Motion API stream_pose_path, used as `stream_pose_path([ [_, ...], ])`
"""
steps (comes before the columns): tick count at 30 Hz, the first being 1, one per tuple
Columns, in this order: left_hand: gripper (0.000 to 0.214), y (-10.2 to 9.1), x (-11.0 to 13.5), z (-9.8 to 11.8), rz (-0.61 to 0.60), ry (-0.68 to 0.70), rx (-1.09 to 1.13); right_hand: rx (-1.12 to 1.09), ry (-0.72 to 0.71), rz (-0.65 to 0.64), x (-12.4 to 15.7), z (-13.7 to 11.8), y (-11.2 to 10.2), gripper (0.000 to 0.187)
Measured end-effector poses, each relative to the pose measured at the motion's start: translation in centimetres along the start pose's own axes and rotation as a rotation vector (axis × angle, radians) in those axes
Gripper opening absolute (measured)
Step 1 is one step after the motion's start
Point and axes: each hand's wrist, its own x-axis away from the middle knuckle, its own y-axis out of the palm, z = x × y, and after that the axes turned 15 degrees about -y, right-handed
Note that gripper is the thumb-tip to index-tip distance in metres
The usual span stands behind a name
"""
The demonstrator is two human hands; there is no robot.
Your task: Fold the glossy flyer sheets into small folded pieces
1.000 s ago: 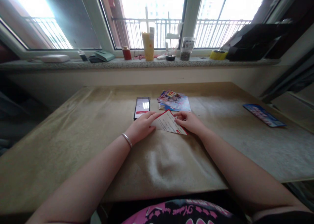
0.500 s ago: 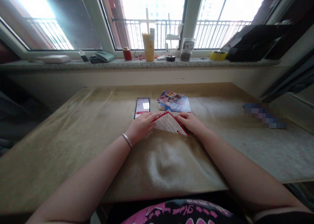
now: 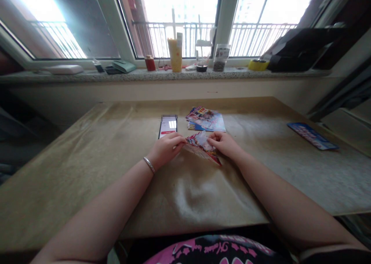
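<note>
- The left hand (image 3: pixel 165 149) and the right hand (image 3: pixel 225 144) each pinch one end of a small folded paper (image 3: pixel 203 148).
- The folded paper sits low on the table (image 3: pixel 87 171), right between the two hands, with its bright picture side up.
- A phone (image 3: pixel 168 126) lies just beside the left hand, and a pile of bright papers (image 3: pixel 206 119) lies just behind.
- I think the fold could go crooked if one hand pushes harder than the other.
- The paper looks thin, so a hard tug could tear it.
- A quick left hand could knock the phone.
</note>
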Motion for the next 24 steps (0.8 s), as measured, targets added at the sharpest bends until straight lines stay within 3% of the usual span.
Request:
stream_pose_path([
  [13,0.034,-1.0,0.0,0.4,-0.193,-0.072,0.121,0.153,0.034,-0.028,-0.2,0.1,-1.4,0.012],
  [24,0.029,-0.8,-0.1,0.7,-0.359,-0.02,-0.049,0.338,0.174,-0.142,-0.3,0.1,-2.3,0.011],
])
